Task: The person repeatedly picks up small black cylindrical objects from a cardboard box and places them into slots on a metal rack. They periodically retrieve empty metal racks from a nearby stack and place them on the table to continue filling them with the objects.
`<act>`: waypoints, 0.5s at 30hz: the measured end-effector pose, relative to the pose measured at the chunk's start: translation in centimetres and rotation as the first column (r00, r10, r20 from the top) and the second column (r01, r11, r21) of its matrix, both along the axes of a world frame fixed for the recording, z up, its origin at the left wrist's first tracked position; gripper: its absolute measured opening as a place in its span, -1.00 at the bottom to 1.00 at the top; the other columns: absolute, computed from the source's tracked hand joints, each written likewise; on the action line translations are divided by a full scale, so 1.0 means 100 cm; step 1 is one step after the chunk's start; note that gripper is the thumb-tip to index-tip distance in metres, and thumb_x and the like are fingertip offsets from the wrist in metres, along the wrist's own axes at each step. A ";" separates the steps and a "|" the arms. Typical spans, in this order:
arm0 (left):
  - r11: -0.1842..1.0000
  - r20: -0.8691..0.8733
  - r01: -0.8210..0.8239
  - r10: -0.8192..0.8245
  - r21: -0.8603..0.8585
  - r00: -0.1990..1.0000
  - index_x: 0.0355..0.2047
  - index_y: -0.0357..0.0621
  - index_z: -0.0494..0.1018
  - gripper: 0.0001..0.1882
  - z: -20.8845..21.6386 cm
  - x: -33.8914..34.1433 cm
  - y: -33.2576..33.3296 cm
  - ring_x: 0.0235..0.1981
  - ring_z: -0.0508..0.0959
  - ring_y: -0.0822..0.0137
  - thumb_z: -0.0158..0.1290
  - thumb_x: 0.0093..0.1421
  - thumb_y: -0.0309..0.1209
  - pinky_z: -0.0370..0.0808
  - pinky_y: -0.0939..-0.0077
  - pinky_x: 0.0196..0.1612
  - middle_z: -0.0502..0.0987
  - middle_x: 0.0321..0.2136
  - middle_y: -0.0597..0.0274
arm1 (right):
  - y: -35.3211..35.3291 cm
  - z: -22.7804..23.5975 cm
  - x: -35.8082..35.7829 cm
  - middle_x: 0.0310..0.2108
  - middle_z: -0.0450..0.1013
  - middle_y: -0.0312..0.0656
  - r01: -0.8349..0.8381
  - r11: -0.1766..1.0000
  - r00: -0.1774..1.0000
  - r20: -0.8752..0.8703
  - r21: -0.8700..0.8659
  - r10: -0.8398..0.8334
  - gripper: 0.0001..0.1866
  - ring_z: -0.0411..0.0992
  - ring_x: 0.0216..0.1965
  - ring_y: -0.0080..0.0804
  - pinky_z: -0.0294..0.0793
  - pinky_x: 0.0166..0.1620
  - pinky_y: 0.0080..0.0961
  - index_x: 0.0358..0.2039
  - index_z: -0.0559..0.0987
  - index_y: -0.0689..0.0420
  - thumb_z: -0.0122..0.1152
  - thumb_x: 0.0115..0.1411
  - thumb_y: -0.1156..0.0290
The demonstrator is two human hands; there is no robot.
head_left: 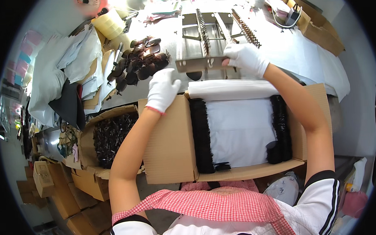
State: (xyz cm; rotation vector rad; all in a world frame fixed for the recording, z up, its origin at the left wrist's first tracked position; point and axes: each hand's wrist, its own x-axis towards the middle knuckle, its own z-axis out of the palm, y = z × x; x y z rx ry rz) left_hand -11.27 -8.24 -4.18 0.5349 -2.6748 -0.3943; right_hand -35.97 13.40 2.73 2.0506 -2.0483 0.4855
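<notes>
While the right hand (246, 58), in a white glove, pinches the front right corner of a metal rack (198, 64) in its grip, the left hand (162, 90), gloved also, has its grip spread, with the thumb apart from the fingers. It is near a heap of dark rounded pieces (140, 67) on the desk (135, 92). The rack is beyond an open cardboard box (168, 139); whether it rests fully on the desk, I cannot tell. In the box, a white sheet (240, 132) lies between black bundles (202, 137).
</notes>
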 end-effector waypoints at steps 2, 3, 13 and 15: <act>1.000 0.024 0.022 -0.022 -0.016 0.999 0.06 -0.13 0.46 -0.43 0.001 -0.021 0.012 0.06 0.47 -0.03 0.27 0.04 -0.22 0.41 0.16 0.15 0.55 -0.06 -0.03 | -0.003 0.027 -0.011 -0.42 0.49 -0.15 0.084 0.996 0.994 0.072 0.005 -0.084 -0.63 0.51 -0.32 -0.12 0.49 -0.25 -0.29 -0.37 0.55 0.10 0.24 0.19 0.01; 0.994 0.159 0.094 -0.102 0.054 0.982 0.11 -0.02 0.43 -0.36 0.006 -0.036 0.013 0.06 0.47 -0.04 0.29 0.01 -0.16 0.43 0.14 0.13 0.52 -0.01 -0.03 | -0.002 0.041 -0.015 -0.43 0.50 -0.11 0.150 0.988 0.967 0.204 0.024 -0.152 -0.66 0.48 -0.31 -0.08 0.48 -0.22 -0.33 -0.31 0.59 0.10 0.24 0.21 0.05; 0.993 0.564 0.082 -0.116 0.086 0.818 0.01 -0.14 0.44 -0.39 0.015 -0.099 0.014 0.00 0.49 -0.14 0.33 -0.09 -0.28 0.53 0.16 0.03 0.42 -0.02 -0.20 | 0.076 0.114 0.021 -0.20 0.51 -0.31 0.478 0.833 0.625 0.774 -0.279 -0.099 -0.29 0.36 -0.23 -0.67 0.38 -0.12 -0.68 0.03 0.53 0.32 0.14 0.29 -0.17; 0.976 0.529 0.102 -0.191 0.192 0.827 -0.05 -0.18 0.43 -0.39 0.012 -0.094 -0.002 -0.08 0.54 -0.16 0.35 -0.13 -0.27 0.54 0.18 -0.01 0.46 -0.08 -0.24 | 0.092 0.116 0.037 -0.31 0.46 -0.39 0.485 0.800 0.650 0.757 -0.353 -0.060 -0.26 0.38 -0.34 -0.70 0.39 -0.28 -0.71 0.00 0.49 0.23 0.19 0.21 -0.27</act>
